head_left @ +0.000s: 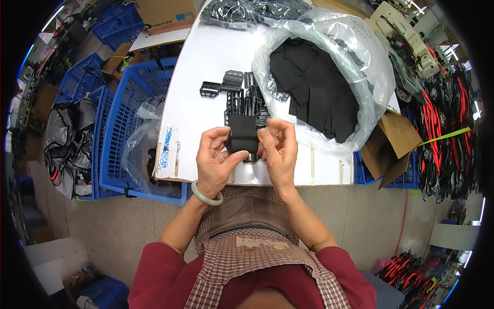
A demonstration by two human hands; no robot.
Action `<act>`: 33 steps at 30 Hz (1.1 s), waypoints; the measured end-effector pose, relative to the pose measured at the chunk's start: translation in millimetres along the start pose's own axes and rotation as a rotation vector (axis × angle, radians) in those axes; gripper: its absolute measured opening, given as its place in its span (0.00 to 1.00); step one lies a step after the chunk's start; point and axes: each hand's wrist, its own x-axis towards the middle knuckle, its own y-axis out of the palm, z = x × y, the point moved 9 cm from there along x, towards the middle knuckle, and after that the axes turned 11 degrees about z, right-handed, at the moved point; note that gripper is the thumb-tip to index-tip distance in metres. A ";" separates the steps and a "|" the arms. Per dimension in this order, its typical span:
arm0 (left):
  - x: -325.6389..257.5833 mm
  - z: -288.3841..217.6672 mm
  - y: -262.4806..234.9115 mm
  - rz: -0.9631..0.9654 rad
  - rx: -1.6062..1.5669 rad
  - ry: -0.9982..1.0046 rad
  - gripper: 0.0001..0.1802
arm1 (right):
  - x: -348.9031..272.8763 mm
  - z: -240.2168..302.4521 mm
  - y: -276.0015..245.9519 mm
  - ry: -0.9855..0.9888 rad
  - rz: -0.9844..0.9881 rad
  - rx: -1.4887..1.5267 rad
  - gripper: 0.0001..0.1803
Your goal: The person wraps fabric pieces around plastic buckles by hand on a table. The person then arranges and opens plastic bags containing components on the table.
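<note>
Above the near edge of the white table, both of my hands hold up a short piece of black webbing. My left hand, with a pale bangle on the wrist, pinches its left side. My right hand grips its right side between thumb and fingers. The piece looks folded across its middle; whether a buckle sits inside the fold I cannot tell. Just beyond my hands lies a heap of black plastic slide buckles, with one loose buckle off to the left.
A see-through plastic bag full of cut black webbing pieces stands open at the right. More bagged black parts lie at the far end. Blue crates flank the table's left, and a cardboard box its right.
</note>
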 end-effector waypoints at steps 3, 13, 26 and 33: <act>-1.1 -4.2 -1.8 -0.001 0.013 -0.044 0.31 | 20.4 12.4 17.0 -0.184 0.244 -0.359 0.16; -27.8 9.1 -55.1 -0.135 -0.045 -0.248 0.18 | 26.5 -5.0 57.4 -0.091 0.379 -0.376 0.09; -186.6 -5.2 -342.6 -0.952 0.352 -0.336 0.09 | 157.2 -110.5 101.2 0.004 0.634 -1.371 0.25; -252.4 44.2 -417.1 -1.005 1.215 -0.842 0.36 | 97.4 -65.8 104.4 -0.459 0.513 -1.262 0.25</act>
